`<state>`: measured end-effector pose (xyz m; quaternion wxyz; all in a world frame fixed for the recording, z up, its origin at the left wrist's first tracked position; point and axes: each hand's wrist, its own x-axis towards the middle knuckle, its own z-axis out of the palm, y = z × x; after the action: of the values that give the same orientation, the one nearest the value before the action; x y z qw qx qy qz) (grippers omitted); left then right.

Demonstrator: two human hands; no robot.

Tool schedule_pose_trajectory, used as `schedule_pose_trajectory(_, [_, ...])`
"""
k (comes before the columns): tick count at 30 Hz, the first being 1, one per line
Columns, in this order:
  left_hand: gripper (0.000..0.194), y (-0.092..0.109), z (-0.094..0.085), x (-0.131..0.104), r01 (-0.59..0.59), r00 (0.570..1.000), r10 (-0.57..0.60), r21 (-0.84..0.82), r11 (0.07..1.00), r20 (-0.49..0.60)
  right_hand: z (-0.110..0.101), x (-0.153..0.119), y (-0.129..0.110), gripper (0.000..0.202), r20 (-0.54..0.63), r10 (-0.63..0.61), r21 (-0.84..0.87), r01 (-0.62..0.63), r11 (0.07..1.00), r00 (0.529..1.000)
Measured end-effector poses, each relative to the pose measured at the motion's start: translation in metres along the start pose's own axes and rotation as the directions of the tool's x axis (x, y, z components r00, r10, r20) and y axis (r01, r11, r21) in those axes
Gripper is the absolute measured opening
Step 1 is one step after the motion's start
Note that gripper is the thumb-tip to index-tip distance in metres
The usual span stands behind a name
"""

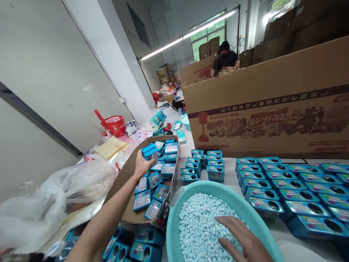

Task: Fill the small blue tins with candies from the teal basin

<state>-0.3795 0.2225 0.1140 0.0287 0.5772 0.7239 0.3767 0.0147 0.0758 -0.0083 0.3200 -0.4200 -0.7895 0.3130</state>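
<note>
My left hand [142,165] is closed around a blue tin [149,151], raised over a cardboard box [131,171]. Inside that box lie several similar blue tins [142,200], some showing a white label. My right hand [242,236] reaches into a turquoise basin [172,233], fingers spread and touching or just over the small pale-blue candies [201,218]. Whether any candy lies under those fingers is hidden.
Rows of blue tins with round holes [265,205] stand on the right, and a smaller group [215,173] behind the basin. A large carton [267,109] walls off the back. Plastic bags [54,203] lie on the left. A person [226,60] is beyond the carton.
</note>
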Motion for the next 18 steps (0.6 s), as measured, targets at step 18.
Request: schedule_pose_trajectory(18, [0.036,0.121,0.002,-0.327,0.787,0.615,0.223,-0.605,-0.119,0.756,-0.047,-0.069,-0.126,0.084,0.071,-0.652,-0.23,0.649,0.725,0.755])
